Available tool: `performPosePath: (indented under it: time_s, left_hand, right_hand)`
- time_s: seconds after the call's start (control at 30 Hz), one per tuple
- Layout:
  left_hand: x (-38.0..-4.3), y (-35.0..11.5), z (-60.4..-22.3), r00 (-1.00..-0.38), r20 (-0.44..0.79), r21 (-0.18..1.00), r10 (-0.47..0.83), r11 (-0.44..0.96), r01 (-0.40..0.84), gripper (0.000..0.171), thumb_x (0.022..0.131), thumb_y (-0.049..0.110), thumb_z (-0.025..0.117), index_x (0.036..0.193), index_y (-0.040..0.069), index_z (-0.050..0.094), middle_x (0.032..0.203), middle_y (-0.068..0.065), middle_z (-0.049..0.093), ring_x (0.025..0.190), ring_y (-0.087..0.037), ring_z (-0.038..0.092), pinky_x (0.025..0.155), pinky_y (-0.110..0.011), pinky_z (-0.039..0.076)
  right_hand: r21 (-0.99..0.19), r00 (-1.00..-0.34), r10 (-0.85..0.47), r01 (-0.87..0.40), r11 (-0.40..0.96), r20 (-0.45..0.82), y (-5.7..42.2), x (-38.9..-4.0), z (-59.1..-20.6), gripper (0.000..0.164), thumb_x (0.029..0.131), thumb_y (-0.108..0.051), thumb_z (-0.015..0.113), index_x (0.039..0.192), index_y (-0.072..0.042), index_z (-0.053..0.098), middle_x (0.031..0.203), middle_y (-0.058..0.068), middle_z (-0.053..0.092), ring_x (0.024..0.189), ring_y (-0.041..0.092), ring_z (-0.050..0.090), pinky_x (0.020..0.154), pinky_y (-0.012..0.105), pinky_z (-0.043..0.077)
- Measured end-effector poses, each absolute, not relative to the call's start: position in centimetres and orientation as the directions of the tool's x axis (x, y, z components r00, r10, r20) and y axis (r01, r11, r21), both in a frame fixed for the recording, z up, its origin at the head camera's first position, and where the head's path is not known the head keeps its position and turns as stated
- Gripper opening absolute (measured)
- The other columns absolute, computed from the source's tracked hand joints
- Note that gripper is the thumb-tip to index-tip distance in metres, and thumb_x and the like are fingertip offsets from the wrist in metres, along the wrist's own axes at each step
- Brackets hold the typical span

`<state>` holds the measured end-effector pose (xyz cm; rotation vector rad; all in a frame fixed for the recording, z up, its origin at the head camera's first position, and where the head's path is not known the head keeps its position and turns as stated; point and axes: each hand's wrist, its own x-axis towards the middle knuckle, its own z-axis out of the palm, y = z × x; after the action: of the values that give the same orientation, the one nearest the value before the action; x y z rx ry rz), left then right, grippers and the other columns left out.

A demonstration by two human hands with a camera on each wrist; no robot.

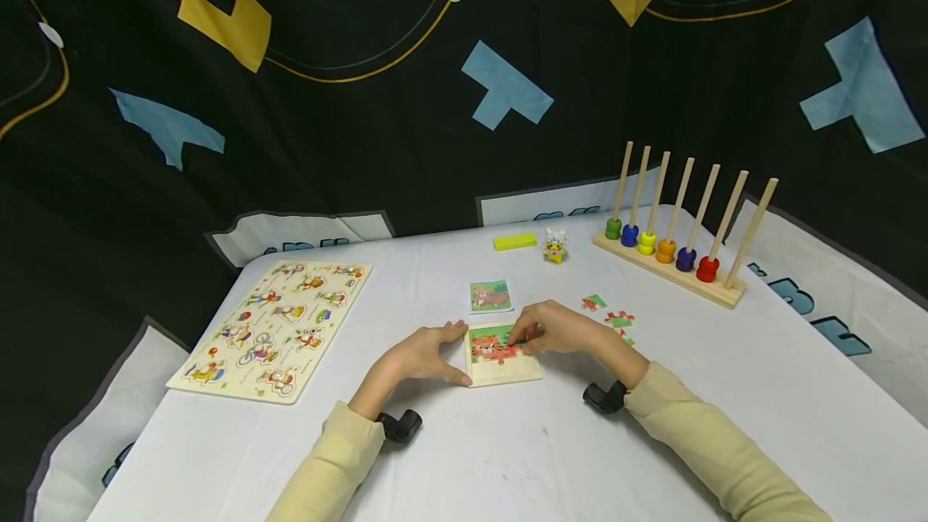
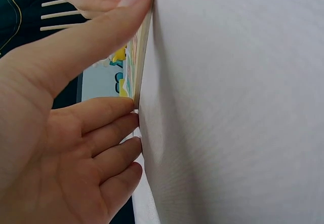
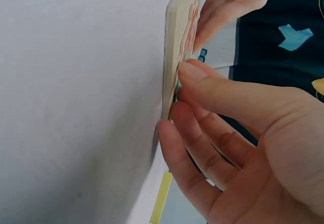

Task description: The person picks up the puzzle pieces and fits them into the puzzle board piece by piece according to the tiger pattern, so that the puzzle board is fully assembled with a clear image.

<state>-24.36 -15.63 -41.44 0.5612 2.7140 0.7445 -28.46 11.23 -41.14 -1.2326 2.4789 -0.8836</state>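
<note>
A small wooden puzzle board (image 1: pixel 505 377) with a partly assembled red-orange tiger picture lies flat in the middle of the table. My left hand (image 1: pixel 424 358) rests along its left edge, thumb near the front corner and forefinger near the back one. In the left wrist view the fingers (image 2: pixel 109 115) are fairly straight against that edge. My right hand (image 1: pixel 554 329) is over the board's right side. Its thumb and forefinger pinch a puzzle piece, mostly hidden by the fingertips (image 3: pixel 190 69). Beyond the board lies a small picture card (image 1: pixel 490 296).
Loose puzzle pieces (image 1: pixel 619 319) lie right of the right hand. A large pegged picture board (image 1: pixel 300 369) is at the left. A wooden bead rack (image 1: pixel 631 254) with upright pegs stands back right. A yellow block (image 1: pixel 515 242) and a small figurine (image 1: pixel 554 246) sit at the back.
</note>
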Motion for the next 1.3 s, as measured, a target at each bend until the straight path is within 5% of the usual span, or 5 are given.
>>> performPosePath:
  time_s: [0.27,0.53,0.93,1.3]
  left_hand:
    - [-24.6,-15.3,-41.8,-0.878,-0.160,0.531,0.452,0.789,0.309,0.097,0.067,0.038,0.087,0.145,0.004,0.042,0.152,-0.015,0.033,0.141,-0.031,0.027,0.115,-0.045,0.023]
    - [-24.7,-15.2,-41.7,-0.884,-0.161,0.523,0.439,0.797,0.300,0.096,0.067,0.038,0.087,0.145,0.004,0.042,0.152,-0.016,0.033,0.141,-0.030,0.027,0.115,-0.045,0.022]
    - [-24.5,-15.3,-41.4,-0.887,-0.164,0.533,0.432,0.795,0.289,0.096,0.067,0.036,0.087,0.145,0.003,0.042,0.152,-0.016,0.033,0.141,-0.031,0.027,0.115,-0.045,0.023]
    - [-24.5,-15.4,-41.4,-0.890,-0.159,0.539,0.428,0.792,0.285,0.097,0.067,0.037,0.087,0.145,0.003,0.042,0.152,-0.017,0.032,0.141,-0.032,0.027,0.115,-0.046,0.022]
  right_hand:
    - [-0.552,-0.581,-0.811,-0.698,0.455,0.065,12.9,-28.9,-41.0,0.026,0.085,-0.002,0.071,0.110,-0.007,0.073,0.103,0.005,0.066,0.086,0.014,0.060,0.070,0.023,0.052]
    - [-0.470,-0.661,-0.741,-0.694,0.545,0.118,15.8,-30.5,-39.2,0.030,0.085,0.003,0.068,0.114,-0.006,0.070,0.109,0.008,0.066,0.093,0.024,0.062,0.073,0.028,0.054]
    - [-0.509,-0.780,-0.619,-0.571,0.644,0.090,19.6,-31.6,-38.3,0.030,0.088,0.000,0.068,0.118,-0.001,0.067,0.117,0.018,0.065,0.101,0.032,0.061,0.078,0.037,0.056]
    - [-0.493,-0.794,-0.607,-0.537,0.685,0.022,22.7,-32.4,-38.7,0.029,0.088,0.001,0.065,0.116,-0.001,0.067,0.116,0.016,0.066,0.099,0.032,0.063,0.081,0.040,0.056]
